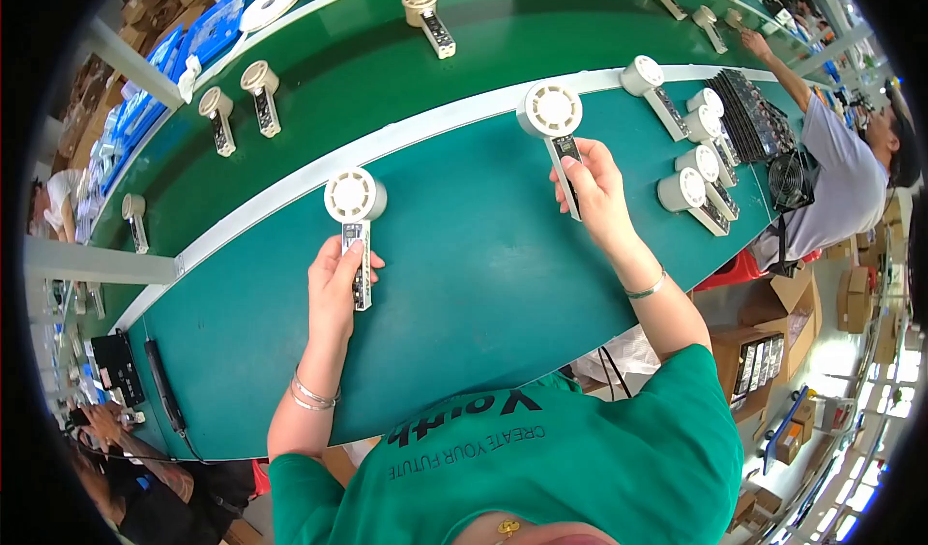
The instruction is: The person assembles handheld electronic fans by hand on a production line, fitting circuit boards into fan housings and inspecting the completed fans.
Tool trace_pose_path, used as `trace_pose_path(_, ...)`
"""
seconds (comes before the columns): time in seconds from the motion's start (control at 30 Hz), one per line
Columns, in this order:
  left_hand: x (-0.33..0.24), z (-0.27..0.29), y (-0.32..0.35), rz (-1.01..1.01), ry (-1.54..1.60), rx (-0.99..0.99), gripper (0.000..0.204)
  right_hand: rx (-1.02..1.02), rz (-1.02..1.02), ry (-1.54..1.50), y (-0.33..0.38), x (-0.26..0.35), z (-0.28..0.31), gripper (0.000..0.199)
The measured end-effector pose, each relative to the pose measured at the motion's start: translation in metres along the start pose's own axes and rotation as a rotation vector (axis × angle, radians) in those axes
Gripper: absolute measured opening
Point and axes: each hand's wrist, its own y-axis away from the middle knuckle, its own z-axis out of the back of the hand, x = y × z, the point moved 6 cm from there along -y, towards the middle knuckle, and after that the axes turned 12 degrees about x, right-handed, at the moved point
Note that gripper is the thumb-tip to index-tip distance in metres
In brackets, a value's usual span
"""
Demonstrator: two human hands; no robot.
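Note:
My left hand [333,282] is closed round the handle of a white handheld fan [354,197], thumb across the front. This fan has a round slotted head, and a circuit board shows in its uncovered handle. Farther off and to the right, my right hand [599,195] grips a second handheld fan [551,110] by its handle, its head tilted away to the left. Both fans are held over the green worktable [464,303]. Several similar fans [681,189] lie at the table's right side, nearest my right hand.
Beyond a pale rail [416,124] runs a green conveyor belt [338,81] carrying spaced-out fans [420,8]. A stack of black parts [749,115] stands at the right, near a co-worker [841,158]. A black electric screwdriver [164,390] and black box [118,369] lie far left.

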Motion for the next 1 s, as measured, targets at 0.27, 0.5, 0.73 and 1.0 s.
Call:
trace_pose_path(0.27,-0.021,-0.018,0.005,0.021,-1.044,0.049,0.033,-0.013,-0.071,0.324,0.031,-0.007,0.023,0.024)
trace_pose_path(0.5,-0.087,-0.094,0.011,-0.64,-1.189,-0.113,0.045,-0.066,-0.129,0.529,0.033,-0.009,0.03,0.023)
trace_pose_path(0.73,-0.041,-0.182,-0.074,-0.477,-0.913,0.175,0.057,-0.081,0.075,0.803,0.034,0.0,0.033,0.023)
trace_pose_path(1.0,-0.009,-0.219,-0.134,-0.433,-0.607,0.39,0.066,-0.16,0.174,0.815,0.029,0.012,0.037,0.021)
